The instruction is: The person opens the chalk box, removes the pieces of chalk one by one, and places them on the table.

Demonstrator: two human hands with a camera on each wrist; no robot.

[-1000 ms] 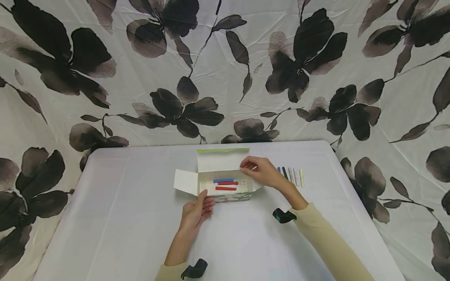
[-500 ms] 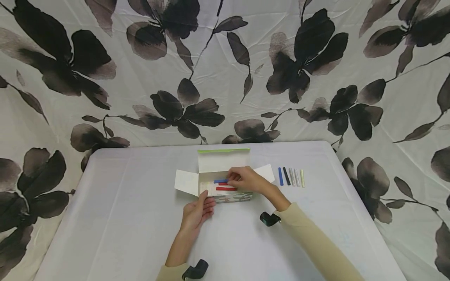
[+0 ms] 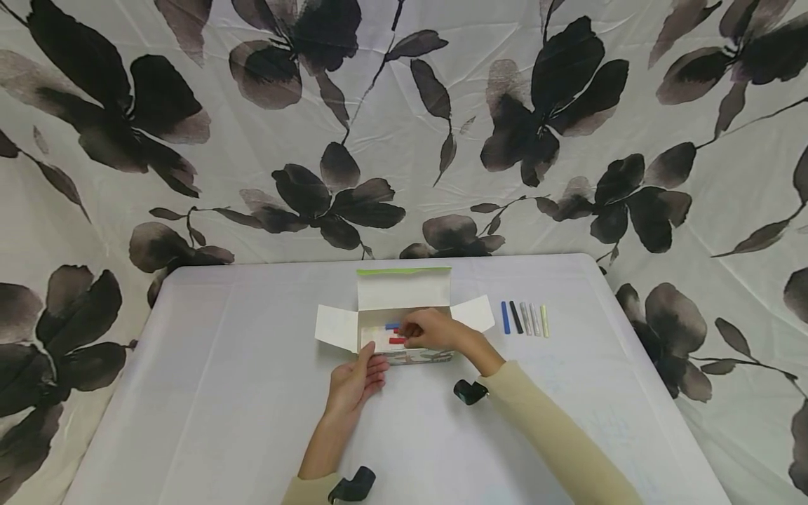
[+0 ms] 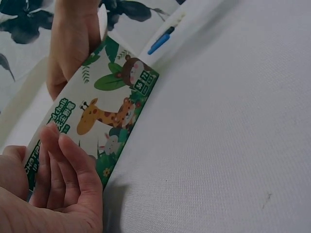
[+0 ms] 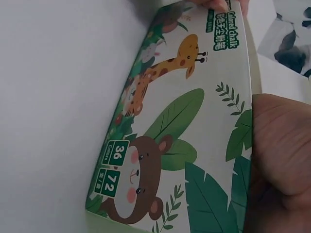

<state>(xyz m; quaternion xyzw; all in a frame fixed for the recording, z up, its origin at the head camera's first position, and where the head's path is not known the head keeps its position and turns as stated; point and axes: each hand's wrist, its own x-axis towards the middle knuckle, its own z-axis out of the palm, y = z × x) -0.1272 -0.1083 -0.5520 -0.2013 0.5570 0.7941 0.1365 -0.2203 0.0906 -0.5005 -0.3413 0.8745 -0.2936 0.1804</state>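
Observation:
An open cardboard chalk box (image 4: 104, 99), white with green leaves and cartoon animals, stands on the table; its print reads "Colored chalk". My left hand (image 3: 353, 384) holds the front wall near the left corner, thumb at the rim and fingers along the outside. My right hand (image 3: 435, 330) reaches into the box from the right, fingers bent down over the chalk. A red chalk stick (image 3: 397, 341) shows at its fingertips, with a blue chalk stick (image 3: 392, 326) and part of another red one behind. In the right wrist view the box wall hides the fingertips; I cannot tell whether they grip chalk.
Right of the box several chalk sticks lie in a row, among them a blue stick (image 3: 506, 318), a black stick (image 3: 516, 317) and a yellow stick (image 3: 545, 321). Box flaps (image 3: 473, 313) spread outward at the sides; the lid (image 3: 404, 290) stands up behind.
My right hand has moved left and down from the box's right rim to over the red chalk, covering part of it. The left hand keeps its place on the box.

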